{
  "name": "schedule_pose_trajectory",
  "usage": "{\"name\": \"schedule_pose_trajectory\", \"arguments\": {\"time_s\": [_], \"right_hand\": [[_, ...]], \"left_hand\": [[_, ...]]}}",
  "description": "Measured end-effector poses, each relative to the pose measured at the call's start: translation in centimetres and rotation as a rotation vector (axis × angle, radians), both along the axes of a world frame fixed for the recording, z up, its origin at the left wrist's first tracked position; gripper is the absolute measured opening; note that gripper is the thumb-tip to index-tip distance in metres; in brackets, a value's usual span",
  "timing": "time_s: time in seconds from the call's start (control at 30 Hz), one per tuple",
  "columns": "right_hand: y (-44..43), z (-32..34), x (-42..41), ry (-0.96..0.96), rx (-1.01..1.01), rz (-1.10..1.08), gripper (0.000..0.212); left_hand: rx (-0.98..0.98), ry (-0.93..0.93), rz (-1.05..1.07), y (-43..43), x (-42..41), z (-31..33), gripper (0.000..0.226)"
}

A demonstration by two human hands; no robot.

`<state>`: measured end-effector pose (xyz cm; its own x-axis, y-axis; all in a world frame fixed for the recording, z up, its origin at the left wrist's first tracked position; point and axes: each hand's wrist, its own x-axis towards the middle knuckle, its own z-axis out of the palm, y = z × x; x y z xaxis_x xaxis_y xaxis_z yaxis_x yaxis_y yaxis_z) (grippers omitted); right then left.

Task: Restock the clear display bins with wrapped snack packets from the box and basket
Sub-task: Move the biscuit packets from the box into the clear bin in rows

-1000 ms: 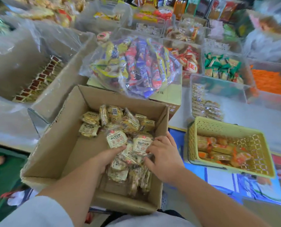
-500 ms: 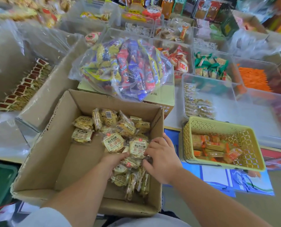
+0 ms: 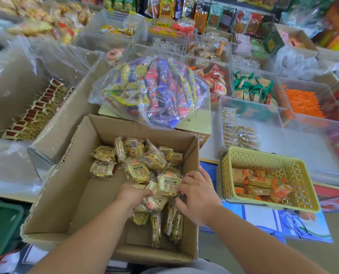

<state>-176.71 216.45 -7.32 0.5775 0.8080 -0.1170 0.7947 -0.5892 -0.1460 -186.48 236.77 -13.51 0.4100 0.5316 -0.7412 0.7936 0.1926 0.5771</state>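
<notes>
An open brown cardboard box (image 3: pixel 65 194) sits at the near edge of the display table, and both hands are down inside it. Pale yellow wrapped biscuit packets (image 3: pixel 138 172) lie heaped along the box's right wall, from its far right corner to near its front edge. The left half of the box floor is bare cardboard.

The left hand (image 3: pixel 132 194) reaches into the middle of the heap. Its fingers are buried under the packets, so I cannot tell whether they have closed on anything. The right hand (image 3: pixel 196 196) is just inside the right wall, fingers bent. Its fingertips (image 3: pixel 181 187) press on a packet at the top of the heap with the thumb lower down, and it seems to pinch that packet.

Just beside the box, to its right, stands a yellow plastic lattice basket (image 3: pixel 263 157) with orange wrapped snack packets (image 3: pixel 259 181) along its near side. Beyond the basket is a clear plastic display bin (image 3: pixel 249 107) with a few small packets against its left wall. Behind the box's far edge, a clear bag of colourful snack sticks (image 3: pixel 154 89) rests on a closed yellow carton (image 3: pixel 196 123).
</notes>
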Motion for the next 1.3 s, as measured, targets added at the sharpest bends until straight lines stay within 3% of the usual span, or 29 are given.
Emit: {"name": "schedule_pose_trajectory", "arguments": {"time_s": [0.17, 0.3, 0.4, 0.53, 0.7, 0.9, 0.97, 1.13, 1.3], "right_hand": [[0.0, -0.1, 0.0, 0.008, 0.003, 0.007, 0.048], [-0.1, -0.3, 0.2, 0.004, 0.027, 0.022, 0.046], [-0.3, -0.5, 0.3, 0.003, 0.048, 0.025, 0.047], [-0.1, 0.5, 0.6, 0.119, 0.037, 0.041, 0.073], [-1.0, 4.2, 1.9, 0.599, 0.258, 0.033, 0.094], [-6.2, 9.1, 5.0, 0.743, 0.482, 0.079, 0.079], [-8.3, 9.7, 6.4, 0.681, 0.560, 0.145, 0.076], [-12.9, 9.2, 10.0, 0.235, 0.544, 0.354, 0.069], [-17.3, 8.1, 13.7, 0.128, 0.479, 0.385, 0.064]], "left_hand": [[0.104, -0.094, 0.036, 1.8, -2.5, 2.7, 0.102], [0.139, -0.205, 0.170, 2.2, -4.9, 5.3, 0.101], [0.014, -0.312, 0.311, 1.4, -6.4, 7.5, 0.094], [-0.284, -0.457, 0.414, -1.3, -6.5, 10.3, 0.089], [-0.737, -0.601, 0.591, -4.4, -5.5, 12.1, 0.058], [-0.700, -0.696, 0.635, -9.9, -2.0, 13.8, 0.046], [-0.647, -0.684, 0.621, -12.4, 0.0, 14.6, 0.047], [-0.490, -0.685, 0.571, -18.6, 6.0, 15.9, 0.054], [-0.444, -0.659, 0.505, -24.0, 10.6, 15.8, 0.058]]}}
